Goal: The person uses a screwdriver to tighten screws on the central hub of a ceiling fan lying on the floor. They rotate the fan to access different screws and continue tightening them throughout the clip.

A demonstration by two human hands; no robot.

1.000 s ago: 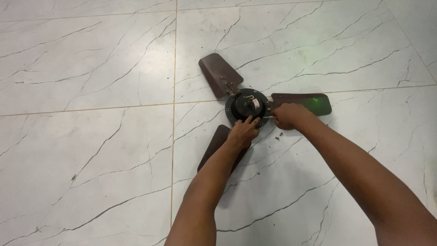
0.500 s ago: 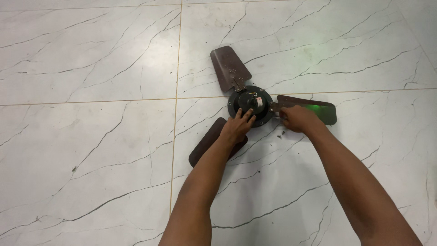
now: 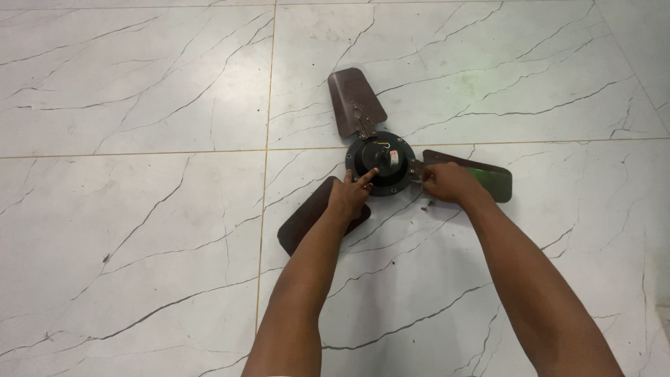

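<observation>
Roughly centre-right of the head view, a three-bladed ceiling fan (image 3: 380, 164) lies flat on a white marble-look tiled floor (image 3: 139, 209); its black round motor hub (image 3: 382, 165) is the landmark for everything below; one brown blade (image 3: 356, 101) points up and away from the hub, a second blade (image 3: 481, 178) runs off to the right of the hub, a third blade (image 3: 307, 216) runs down-left of the hub, partly under the left forearm; the left hand (image 3: 352, 194) sits at the lower-left edge of the hub, index finger (image 3: 368, 176) stretched out and lying on the hub's face, other fingers curled in, so the hand presses rather than clamps; nothing is closed in it; the right hand (image 3: 447, 183) sits just right of the hub, over the root of the right-hand blade, fingers bunched together at the metal bracket where blade meets hub; it seems pinched on a small fastener or tool there, but the view is too small to tell what; a few small dark bits (image 3: 427, 204) lie on the floor just below-right of the hub, near the right hand; thin yellowish grout lines (image 3: 267, 126) cross left of and behind the hub; both forearms reach in from the bottom edge toward the hub.
</observation>
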